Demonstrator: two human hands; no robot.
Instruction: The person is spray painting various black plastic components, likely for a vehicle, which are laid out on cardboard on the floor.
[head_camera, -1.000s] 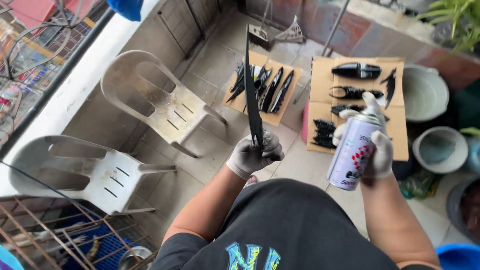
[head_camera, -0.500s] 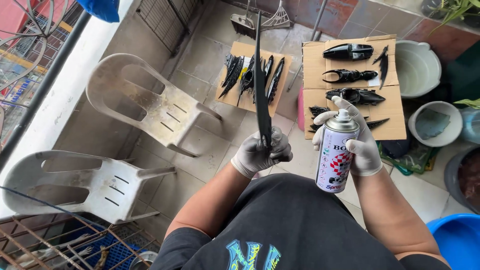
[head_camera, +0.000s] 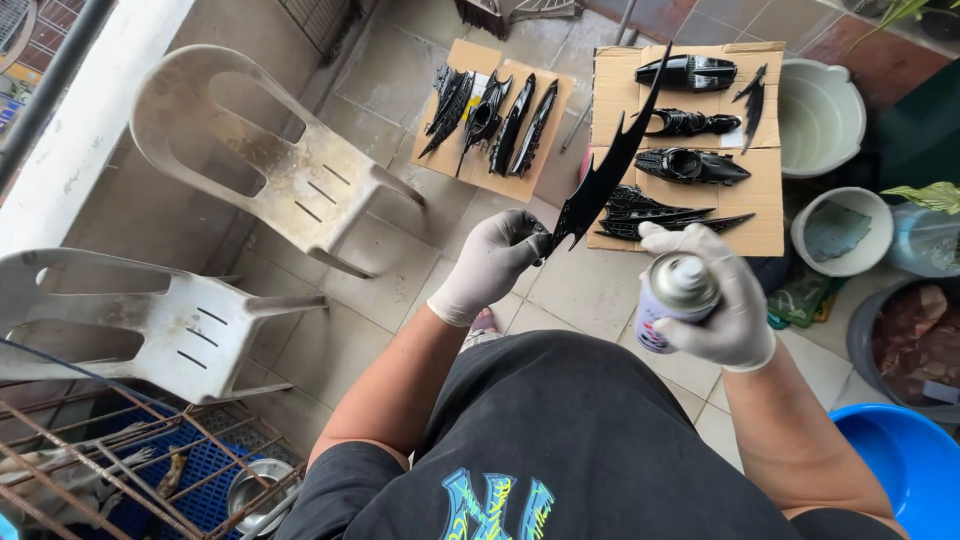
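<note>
The long black panel (head_camera: 607, 168), a glossy, pointed strip, is held up above the tiled floor (head_camera: 590, 290), slanting from its lower end at centre up and to the right. The left hand (head_camera: 492, 262), in a pale glove, is closed around the panel's lower end, fingers wrapped tight. The panel's upper tip overlaps the far right cardboard sheet (head_camera: 765, 235) in the picture.

The right hand (head_camera: 715, 300), also gloved, is closed around a spray can (head_camera: 672, 300), held upright just right of and nearer than the panel's lower end. The index finger lies across the can's top. Can and panel are apart.

Far from the hands, two cardboard sheets lie flat on the floor. The left cardboard sheet (head_camera: 470, 62) carries several narrow black parts (head_camera: 492, 112) laid side by side. The right cardboard sheet carries further black glossy parts (head_camera: 688, 165) in a column.

To the right of the cardboard stand a pale bucket (head_camera: 820, 112) and a smaller round tub (head_camera: 842, 232). A blue basin (head_camera: 900, 460) sits at the near right corner.

To the left stand two worn white plastic chairs: one far (head_camera: 262, 160), one near (head_camera: 140, 318). A rusted wire cage (head_camera: 120, 460) occupies the near left corner.
</note>
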